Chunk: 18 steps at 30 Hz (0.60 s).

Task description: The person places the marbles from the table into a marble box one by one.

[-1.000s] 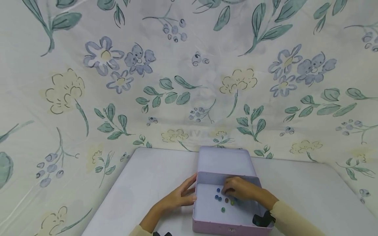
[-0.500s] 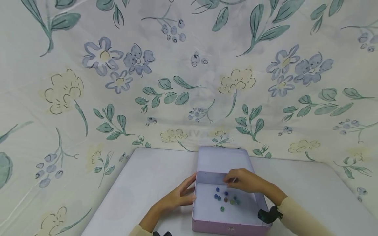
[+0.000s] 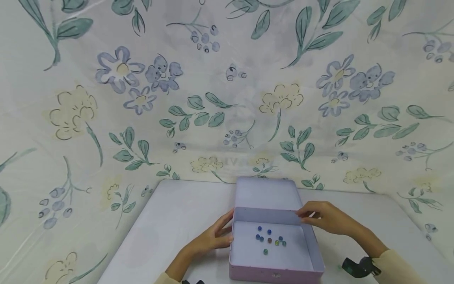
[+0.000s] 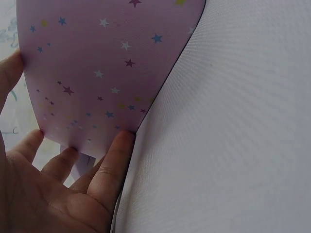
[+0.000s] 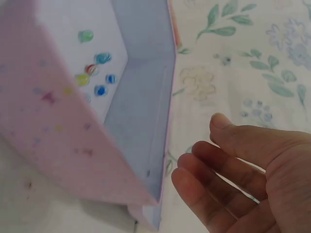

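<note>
A pink metal box (image 3: 276, 275) stands on the white table with its lid (image 3: 267, 191) folded back. Several glass marbles lie apart on its pale floor, among them a green marble (image 3: 265, 251), a blue marble (image 3: 269, 232) and a reddish-brown marble (image 3: 269, 240). My left hand (image 3: 212, 238) rests against the box's left side; in the left wrist view its fingertips touch the star-printed wall (image 4: 112, 73). Beside the back right corner is my right hand (image 3: 328, 217), fingers loosely bent, and the right wrist view shows nothing in it (image 5: 252, 170).
The white tabletop (image 3: 184, 205) spreads out on both sides of the box. Behind it rises a floral cloth (image 3: 220, 90). A black strap (image 3: 361, 267) sits on my right wrist at the cream sleeve (image 3: 397, 268).
My right hand has risen out of the box and moved right, past its right rim. Marbles it covered, including a blue one, are now in sight. The left hand stays at the wall.
</note>
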Motion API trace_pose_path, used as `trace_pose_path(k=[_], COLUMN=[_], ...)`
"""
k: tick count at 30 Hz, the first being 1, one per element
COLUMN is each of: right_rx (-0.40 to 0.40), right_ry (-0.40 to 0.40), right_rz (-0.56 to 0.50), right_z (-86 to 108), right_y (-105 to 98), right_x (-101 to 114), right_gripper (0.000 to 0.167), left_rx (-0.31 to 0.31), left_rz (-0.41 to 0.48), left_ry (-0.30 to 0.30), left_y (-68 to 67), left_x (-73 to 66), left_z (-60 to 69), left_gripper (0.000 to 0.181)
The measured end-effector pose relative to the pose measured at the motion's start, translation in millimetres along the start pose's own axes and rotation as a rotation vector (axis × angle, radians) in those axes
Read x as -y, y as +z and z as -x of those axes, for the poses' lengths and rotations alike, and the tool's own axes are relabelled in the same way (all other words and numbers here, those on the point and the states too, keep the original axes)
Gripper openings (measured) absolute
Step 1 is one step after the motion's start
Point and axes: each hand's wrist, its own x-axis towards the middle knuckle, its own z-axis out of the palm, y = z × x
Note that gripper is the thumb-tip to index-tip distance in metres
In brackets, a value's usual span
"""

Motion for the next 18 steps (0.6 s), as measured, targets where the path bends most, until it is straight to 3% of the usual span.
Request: trace_pose_path(k=[11, 18], right_rx=[-0.075, -0.08], right_ry=[0.018, 0.005], right_rz=[0.0, -0.02], right_z=[46.2, 61.4], right_y=[-8.4, -4.8], right_x=[-20.8, -27.4], right_gripper=[0.018, 0.016], left_rx=[-0.009, -0.005], left_rz=[-0.027, -0.025], left_ry=[0.001, -0.002], left_y=[0.1, -0.7], left_x=[-2.4, -2.5], left_z=[0.6, 0.9], left_gripper=[0.083, 0.083])
